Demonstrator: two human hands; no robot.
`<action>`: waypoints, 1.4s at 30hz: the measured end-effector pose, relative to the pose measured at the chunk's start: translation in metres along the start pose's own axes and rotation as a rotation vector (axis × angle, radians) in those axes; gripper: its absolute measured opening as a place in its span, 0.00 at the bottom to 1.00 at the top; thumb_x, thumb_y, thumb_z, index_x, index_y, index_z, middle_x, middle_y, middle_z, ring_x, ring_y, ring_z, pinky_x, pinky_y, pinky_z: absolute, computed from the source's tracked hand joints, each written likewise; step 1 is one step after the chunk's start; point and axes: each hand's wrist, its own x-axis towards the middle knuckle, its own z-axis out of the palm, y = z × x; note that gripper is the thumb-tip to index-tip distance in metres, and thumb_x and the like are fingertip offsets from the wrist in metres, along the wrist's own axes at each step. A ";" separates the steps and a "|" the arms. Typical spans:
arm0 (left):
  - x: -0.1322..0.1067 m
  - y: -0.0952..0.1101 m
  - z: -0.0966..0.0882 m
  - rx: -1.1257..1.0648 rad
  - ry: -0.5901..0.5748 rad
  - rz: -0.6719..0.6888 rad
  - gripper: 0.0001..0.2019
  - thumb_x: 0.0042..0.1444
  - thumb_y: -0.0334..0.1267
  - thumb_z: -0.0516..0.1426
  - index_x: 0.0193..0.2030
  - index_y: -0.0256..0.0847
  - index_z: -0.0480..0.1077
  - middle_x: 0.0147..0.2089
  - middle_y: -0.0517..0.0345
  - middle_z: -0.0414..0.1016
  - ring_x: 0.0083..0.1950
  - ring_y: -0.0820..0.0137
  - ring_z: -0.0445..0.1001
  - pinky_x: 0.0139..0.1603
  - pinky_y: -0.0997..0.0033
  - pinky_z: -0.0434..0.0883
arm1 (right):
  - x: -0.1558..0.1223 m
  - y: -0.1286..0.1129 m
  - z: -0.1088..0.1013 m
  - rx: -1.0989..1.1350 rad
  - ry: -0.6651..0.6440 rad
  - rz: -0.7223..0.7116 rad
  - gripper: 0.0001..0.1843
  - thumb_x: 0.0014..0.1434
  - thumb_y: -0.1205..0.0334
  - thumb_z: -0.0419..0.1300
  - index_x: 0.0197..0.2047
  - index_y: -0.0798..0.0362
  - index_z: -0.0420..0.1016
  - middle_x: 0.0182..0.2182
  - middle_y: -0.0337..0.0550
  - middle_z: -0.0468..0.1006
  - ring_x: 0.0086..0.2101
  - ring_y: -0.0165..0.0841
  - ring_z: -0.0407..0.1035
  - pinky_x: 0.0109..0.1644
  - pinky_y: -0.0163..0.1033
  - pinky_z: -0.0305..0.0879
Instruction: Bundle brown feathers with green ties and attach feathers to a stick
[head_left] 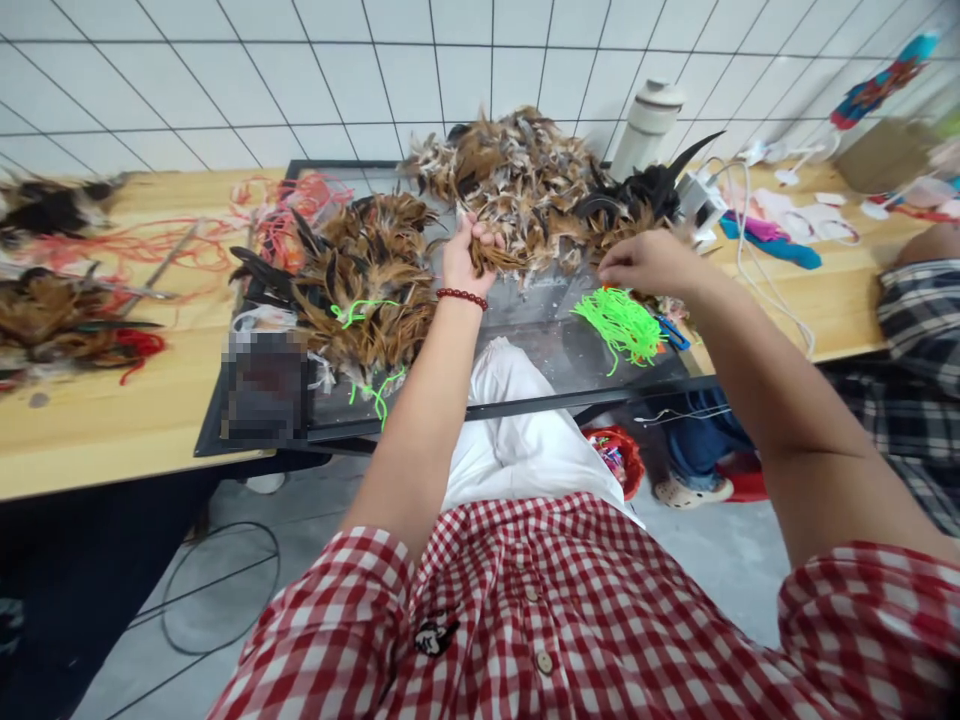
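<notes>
My left hand [466, 258], a beaded bracelet at its wrist, is closed around a small bunch of brown feathers [495, 260]. It is over the dark tray [540, 345], between two feather heaps. My right hand [637, 262] has its fingers pinched together just above a pile of bright green strings [621, 325]. Whether anything sits in that pinch I cannot make out. A large heap of brown and white feathers [517, 180] lies behind my left hand. Left of it is a heap of brown feathers [375, 280] with a few green strings on top.
At the back stands a pale bottle [646, 128]. A white charger [701, 205] with cables is on the right, near long black feathers [652, 190]. Red-pink strings [180, 240] and more feathers [52, 320] lie on the wooden table at left. Another person's plaid sleeve [922, 310] shows at right.
</notes>
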 end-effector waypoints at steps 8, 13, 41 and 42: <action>-0.020 -0.018 0.015 0.025 -0.048 -0.071 0.14 0.72 0.48 0.55 0.38 0.44 0.74 0.20 0.67 0.63 0.22 0.79 0.68 0.33 0.78 0.76 | -0.054 -0.027 0.037 -0.200 0.005 0.128 0.12 0.58 0.56 0.65 0.41 0.51 0.85 0.36 0.46 0.86 0.38 0.43 0.79 0.36 0.42 0.63; -0.029 -0.032 0.021 0.038 -0.076 -0.114 0.10 0.70 0.46 0.59 0.39 0.44 0.73 0.22 0.69 0.62 0.20 0.80 0.65 0.35 0.78 0.76 | -0.064 -0.023 0.052 -0.220 -0.013 0.111 0.12 0.60 0.63 0.60 0.39 0.53 0.85 0.42 0.51 0.86 0.42 0.45 0.79 0.39 0.42 0.64; -0.038 -0.054 0.031 0.823 -0.239 0.099 0.18 0.70 0.36 0.56 0.26 0.39 0.67 0.22 0.67 0.59 0.22 0.80 0.57 0.27 0.79 0.61 | -0.003 -0.040 0.030 -0.028 0.208 -0.073 0.12 0.61 0.61 0.58 0.39 0.52 0.84 0.31 0.47 0.82 0.33 0.40 0.72 0.38 0.43 0.61; -0.033 -0.055 0.028 0.886 -0.213 0.140 0.18 0.70 0.36 0.56 0.25 0.39 0.68 0.22 0.66 0.60 0.23 0.79 0.58 0.28 0.77 0.61 | -0.007 -0.039 0.028 -0.082 0.178 -0.093 0.11 0.60 0.61 0.58 0.36 0.52 0.83 0.31 0.47 0.82 0.34 0.40 0.73 0.38 0.44 0.61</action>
